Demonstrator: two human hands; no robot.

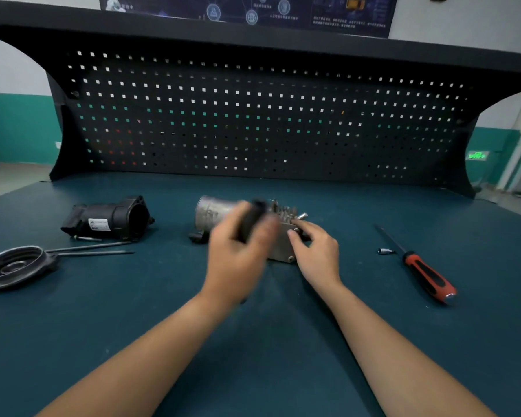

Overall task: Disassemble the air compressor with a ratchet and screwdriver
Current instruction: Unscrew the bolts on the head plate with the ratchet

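Note:
The metal air compressor body [214,212] lies on the blue-green bench top, a silver cylinder with a finned block at its right end. My left hand [238,254], motion-blurred, is closed around a dark handle, apparently the ratchet [253,216], held over the compressor. My right hand [315,251] rests on the compressor's block, fingers gripping its right end near a small bolt [302,216]. A red and black screwdriver [424,270] lies to the right with a small socket bit [385,251] beside its shaft.
A black plastic housing [109,219] lies at the left. In front of it are two long thin bolts [94,248] and a round metal end cover [12,266]. A black pegboard [253,115] stands at the bench's back edge.

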